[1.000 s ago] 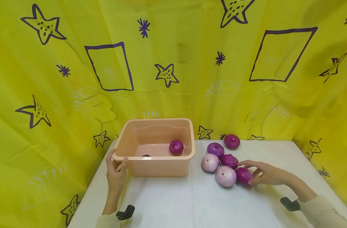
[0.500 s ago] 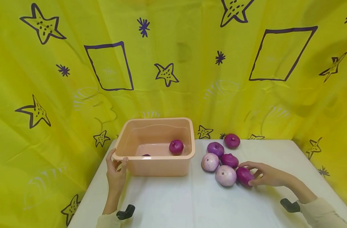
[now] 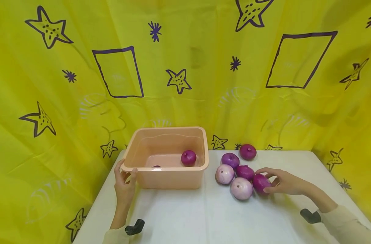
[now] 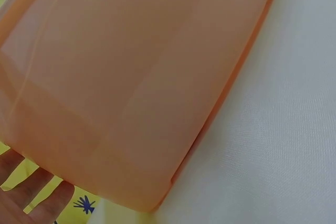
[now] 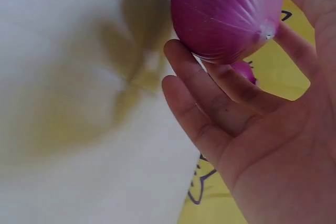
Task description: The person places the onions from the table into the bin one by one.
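My left hand [image 3: 125, 183] grips the front left corner of a peach plastic bin [image 3: 170, 179], thumb in front and fingers along the left side. Inside the bin sits a red onion [image 3: 188, 158]; the top of another dark red thing [image 3: 156, 166] barely shows over the front rim. At the right, my right hand [image 3: 284, 182] holds a red onion [image 3: 261, 184] between thumb and fingers. The right wrist view shows this onion [image 5: 226, 17] at the fingertips, with its root end facing the palm. Beside it lie two pale onions [image 3: 241, 188] and several purple-red ones [image 3: 245, 172].
A white cloth [image 3: 203, 217] covers the table. Yellow curtain [image 3: 179, 108] with drawn stars hangs right behind the table's back edge and at both sides. One red onion [image 3: 247, 151] lies at that back edge. Dark straps [image 3: 134, 227] sit at both wrists.
My right hand and the red onion in it have shifted slightly upward in the head view. The left hand still holds the bin, which has stayed in place.
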A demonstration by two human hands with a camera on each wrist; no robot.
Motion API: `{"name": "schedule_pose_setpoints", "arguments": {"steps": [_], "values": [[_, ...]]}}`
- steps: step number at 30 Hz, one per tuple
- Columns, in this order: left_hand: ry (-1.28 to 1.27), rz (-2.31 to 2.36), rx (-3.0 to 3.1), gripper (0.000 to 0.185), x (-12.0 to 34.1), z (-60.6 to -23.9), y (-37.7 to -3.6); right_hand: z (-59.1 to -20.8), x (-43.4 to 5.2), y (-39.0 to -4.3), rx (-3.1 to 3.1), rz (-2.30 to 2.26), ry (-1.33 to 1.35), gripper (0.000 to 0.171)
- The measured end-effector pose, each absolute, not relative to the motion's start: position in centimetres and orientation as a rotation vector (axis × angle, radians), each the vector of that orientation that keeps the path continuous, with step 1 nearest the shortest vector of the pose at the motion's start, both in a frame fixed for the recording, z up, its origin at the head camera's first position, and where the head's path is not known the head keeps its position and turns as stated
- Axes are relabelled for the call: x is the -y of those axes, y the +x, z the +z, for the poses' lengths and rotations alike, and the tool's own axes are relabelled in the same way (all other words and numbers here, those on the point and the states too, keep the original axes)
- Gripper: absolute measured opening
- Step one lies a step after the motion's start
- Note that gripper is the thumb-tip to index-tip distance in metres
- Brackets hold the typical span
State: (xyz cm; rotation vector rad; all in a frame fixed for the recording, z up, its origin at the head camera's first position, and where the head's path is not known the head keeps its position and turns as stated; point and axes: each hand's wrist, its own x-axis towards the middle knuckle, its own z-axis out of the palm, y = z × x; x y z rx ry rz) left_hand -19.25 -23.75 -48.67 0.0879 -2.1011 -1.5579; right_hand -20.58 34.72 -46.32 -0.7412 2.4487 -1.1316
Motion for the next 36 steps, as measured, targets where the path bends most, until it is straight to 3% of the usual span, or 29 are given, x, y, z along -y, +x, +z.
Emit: {"name": "schedule_pose_setpoints", "arguments": {"steps": [20,36], "values": [[0.064,-1.541,2.099,0.063,23.9,-49.0,-19.4,-37.3,-34.1,-24.4,-2.997,-1.094,-0.669,0.064],[0.042,-1.557,2.089,0.066,23.8,-48.9,-19.3,-31.6,-31.9,-27.1,-3.058,-1.092,-0.613,0.07]]}}
